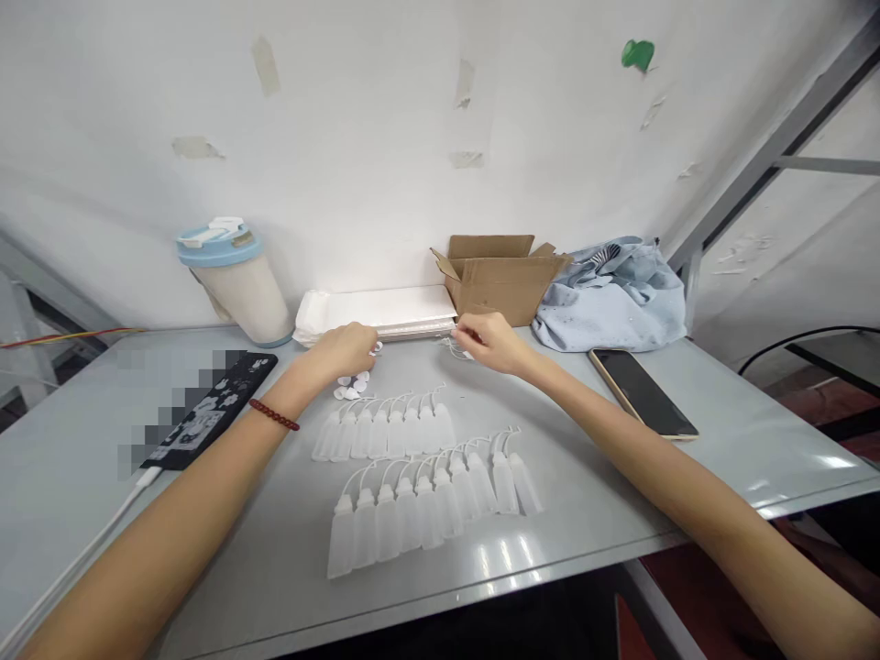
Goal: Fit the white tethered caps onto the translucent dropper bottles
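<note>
My left hand (pixel 347 348) is curled closed just above a small pile of white round pieces (pixel 353 386). A similar small white piece (pixel 376 348) shows at its fingertips. Across from it, my right hand (pixel 491 341) has thumb and fingers pinched together beside some thin white curly strands (pixel 454 346); what lies in the pinch is too small to make out. Nearer to me lie two rows of translucent squeeze bottles, a back row (pixel 395 433) and a front row (pixel 426 511), each bottle with a thin bent tube at its top.
Behind my hands lie a white packet (pixel 385 304) and an open cardboard box (pixel 505 284). A bluish cloth (pixel 611 302) and a phone (pixel 646 394) are on the right. To the left stand a tumbler with a blue lid (pixel 240 284) and a dark patterned device with a cable (pixel 213 412).
</note>
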`<state>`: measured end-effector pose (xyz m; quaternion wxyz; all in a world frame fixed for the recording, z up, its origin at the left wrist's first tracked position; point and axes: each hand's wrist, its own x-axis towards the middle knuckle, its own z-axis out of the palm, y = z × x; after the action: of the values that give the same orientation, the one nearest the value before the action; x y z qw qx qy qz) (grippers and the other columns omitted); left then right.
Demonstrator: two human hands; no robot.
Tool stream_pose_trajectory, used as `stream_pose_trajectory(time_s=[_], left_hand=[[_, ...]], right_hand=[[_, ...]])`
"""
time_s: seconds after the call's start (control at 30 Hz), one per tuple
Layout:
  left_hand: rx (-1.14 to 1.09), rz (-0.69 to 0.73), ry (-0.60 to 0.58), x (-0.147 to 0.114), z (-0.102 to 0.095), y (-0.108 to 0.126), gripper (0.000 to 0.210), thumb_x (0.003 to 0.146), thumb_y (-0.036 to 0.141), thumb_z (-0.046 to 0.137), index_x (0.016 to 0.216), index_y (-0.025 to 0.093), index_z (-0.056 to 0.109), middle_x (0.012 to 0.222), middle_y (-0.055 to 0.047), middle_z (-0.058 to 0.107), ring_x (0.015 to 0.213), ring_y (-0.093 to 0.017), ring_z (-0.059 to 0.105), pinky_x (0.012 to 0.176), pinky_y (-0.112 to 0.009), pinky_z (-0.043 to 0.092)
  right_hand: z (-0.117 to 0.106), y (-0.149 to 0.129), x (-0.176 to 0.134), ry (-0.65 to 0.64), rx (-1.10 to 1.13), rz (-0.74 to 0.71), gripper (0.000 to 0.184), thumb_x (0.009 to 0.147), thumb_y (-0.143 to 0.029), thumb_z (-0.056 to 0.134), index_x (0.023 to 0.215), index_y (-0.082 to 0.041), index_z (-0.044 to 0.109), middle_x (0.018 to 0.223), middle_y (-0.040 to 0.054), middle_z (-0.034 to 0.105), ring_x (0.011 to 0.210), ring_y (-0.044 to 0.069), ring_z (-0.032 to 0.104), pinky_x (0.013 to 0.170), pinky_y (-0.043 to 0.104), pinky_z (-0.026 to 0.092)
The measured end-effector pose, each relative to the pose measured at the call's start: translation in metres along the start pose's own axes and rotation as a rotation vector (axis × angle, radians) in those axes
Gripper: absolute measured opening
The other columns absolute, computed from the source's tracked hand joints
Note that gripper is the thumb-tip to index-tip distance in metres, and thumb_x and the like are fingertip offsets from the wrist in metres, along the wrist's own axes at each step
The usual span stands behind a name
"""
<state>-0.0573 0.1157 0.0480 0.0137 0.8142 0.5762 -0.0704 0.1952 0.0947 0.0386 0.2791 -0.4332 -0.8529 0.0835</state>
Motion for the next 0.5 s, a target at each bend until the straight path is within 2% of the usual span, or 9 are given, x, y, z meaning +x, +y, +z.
stream_pose_trajectory(time_s=[0.1, 0.17, 0.23, 0.33, 0.4, 0.5], left_hand=[[-0.008, 0.015, -0.016, 0.0, -0.001, 0.002, 0.03, 0.069, 0.021, 0.053, 0.095, 0.015, 0.067, 0.087, -0.013, 0.069, 0.073, -0.025, 0.064, 0.059, -0.029, 0.043], [-0.023, 0.035, -0.041, 0.0, -0.003, 0.003, 0.029, 0.068, 0.021, 0.052, 0.092, 0.016, 0.067, 0.085, -0.012, 0.069, 0.07, -0.023, 0.063, 0.055, -0.028, 0.04], [-0.044, 0.051, -0.063, -0.002, -0.004, 0.006, 0.028, 0.068, 0.021, 0.051, 0.09, 0.016, 0.067, 0.082, -0.01, 0.068, 0.066, -0.022, 0.061, 0.053, -0.028, 0.038], [-0.071, 0.064, -0.069, -0.004, -0.006, 0.009, 0.026, 0.067, 0.021, 0.05, 0.086, 0.016, 0.066, 0.077, -0.009, 0.068, 0.062, -0.021, 0.059, 0.051, -0.028, 0.037], [-0.078, 0.074, -0.055, -0.006, -0.006, 0.01, 0.024, 0.067, 0.022, 0.049, 0.083, 0.016, 0.066, 0.076, -0.009, 0.067, 0.06, -0.02, 0.059, 0.05, -0.028, 0.036], [-0.093, 0.087, -0.014, -0.006, -0.007, 0.012, 0.021, 0.068, 0.023, 0.049, 0.08, 0.016, 0.064, 0.074, -0.009, 0.067, 0.059, -0.02, 0.058, 0.049, -0.028, 0.035]], right_hand=[[-0.012, -0.026, -0.003, -0.443, 0.074, 0.003, 0.021, 0.076, -0.016, 0.046, 0.055, -0.017, 0.044, 0.051, -0.0037, 0.04, 0.049, 0.008, 0.033, 0.05, 0.024, 0.024], [-0.015, -0.038, -0.007, -0.64, 0.135, -0.016, 0.021, 0.074, -0.017, 0.047, 0.053, -0.017, 0.043, 0.051, -0.0045, 0.037, 0.048, 0.007, 0.03, 0.049, 0.024, 0.022], [-0.014, -0.047, -0.011, -0.738, 0.184, -0.048, 0.023, 0.072, -0.016, 0.047, 0.051, -0.017, 0.037, 0.051, -0.0053, 0.031, 0.048, 0.006, 0.025, 0.047, 0.024, 0.02], [-0.008, -0.052, -0.014, -0.802, 0.181, -0.039, 0.03, 0.071, -0.019, 0.049, 0.048, -0.018, 0.03, 0.05, -0.0062, 0.022, 0.047, 0.006, 0.019, 0.046, 0.025, 0.017], [-0.004, -0.054, -0.014, -0.839, 0.161, 0.015, 0.031, 0.072, -0.023, 0.051, 0.046, -0.018, 0.034, 0.047, -0.006, 0.027, 0.045, 0.006, 0.022, 0.045, 0.025, 0.019], [-0.001, -0.054, -0.013, -0.893, 0.152, 0.127, 0.029, 0.074, -0.031, 0.051, 0.049, -0.016, 0.049, 0.047, -0.0024, 0.046, 0.044, 0.007, 0.035, 0.045, 0.023, 0.026]])
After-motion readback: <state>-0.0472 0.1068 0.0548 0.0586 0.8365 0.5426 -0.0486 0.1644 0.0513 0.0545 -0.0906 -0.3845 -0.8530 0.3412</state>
